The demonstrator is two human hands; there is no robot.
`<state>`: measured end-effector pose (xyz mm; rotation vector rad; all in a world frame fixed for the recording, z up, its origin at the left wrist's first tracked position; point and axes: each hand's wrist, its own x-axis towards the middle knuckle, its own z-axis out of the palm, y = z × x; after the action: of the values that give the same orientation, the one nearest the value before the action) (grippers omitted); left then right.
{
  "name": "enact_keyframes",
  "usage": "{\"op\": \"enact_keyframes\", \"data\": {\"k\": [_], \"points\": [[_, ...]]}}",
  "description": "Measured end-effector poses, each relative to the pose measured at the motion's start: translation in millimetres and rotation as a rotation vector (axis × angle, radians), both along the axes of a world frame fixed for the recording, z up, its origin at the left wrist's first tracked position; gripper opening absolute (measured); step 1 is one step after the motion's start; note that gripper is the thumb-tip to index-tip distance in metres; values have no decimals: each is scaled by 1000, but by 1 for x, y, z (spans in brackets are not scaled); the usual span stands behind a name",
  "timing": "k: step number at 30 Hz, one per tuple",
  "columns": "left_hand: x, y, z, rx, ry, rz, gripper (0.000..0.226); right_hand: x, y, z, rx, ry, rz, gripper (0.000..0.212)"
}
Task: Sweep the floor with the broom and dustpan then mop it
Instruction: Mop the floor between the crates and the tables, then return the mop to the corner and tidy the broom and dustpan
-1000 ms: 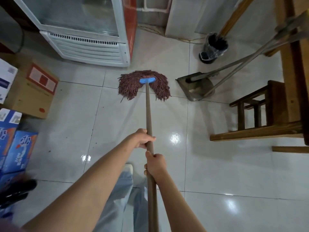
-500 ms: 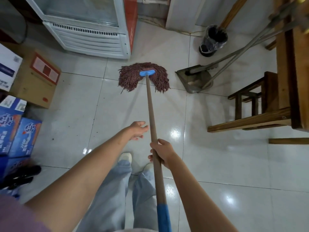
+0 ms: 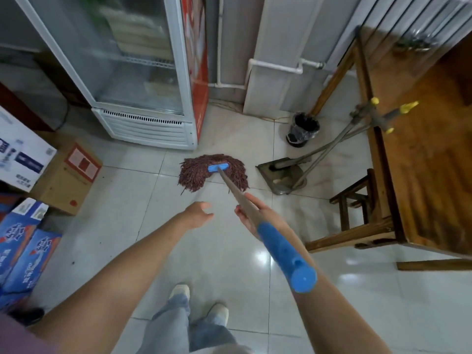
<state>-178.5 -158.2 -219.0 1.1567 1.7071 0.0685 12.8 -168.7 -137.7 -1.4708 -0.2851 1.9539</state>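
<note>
Mop lay head-down on the white tile floor, just in front of the glass-door fridge. Head was a dark maroon string fan, flattened, with a blue clamp on top; the shaft was brown and ended in a blue grip nearest the camera. Right hand held the shaft just above the blue grip, fingers only loosely curled round it. Left hand was off the shaft, fingers relaxed and holding nothing. Metal dustpan sat on the floor right of the mop head, near it, its long handle leaning on the wooden table.
</note>
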Motion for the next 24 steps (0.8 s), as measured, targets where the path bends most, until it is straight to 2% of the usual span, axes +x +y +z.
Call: {"op": "enact_keyframes", "data": {"k": [1,5,7,10,13,14,17,19,24], "points": [[3,13,8,32,1,-7,59,-2,16,11,36,2,7,25],[11,68,48,174,-5,15,61,-9,76,53,195,73,61,29],[12,97,64,241,-16,32,59,-19,101,79,280,-110,176,31],[8,145,84,296,0,43,66,-34,153,102,424,-504,292,31],[6,195,99,372,23,-13,70,-39,210,119,657,-810,383,17],[5,211,104,403,28,-31,71,-40,227,126,698,-860,401,7],[3,263,113,475,1,-42,72,-42,278,136,742,-942,413,7],[0,299,117,496,-22,-20,72,-45,312,140,773,-972,389,18],[6,388,131,597,-82,-26,61,-47,389,152,836,-1041,367,19]]}}
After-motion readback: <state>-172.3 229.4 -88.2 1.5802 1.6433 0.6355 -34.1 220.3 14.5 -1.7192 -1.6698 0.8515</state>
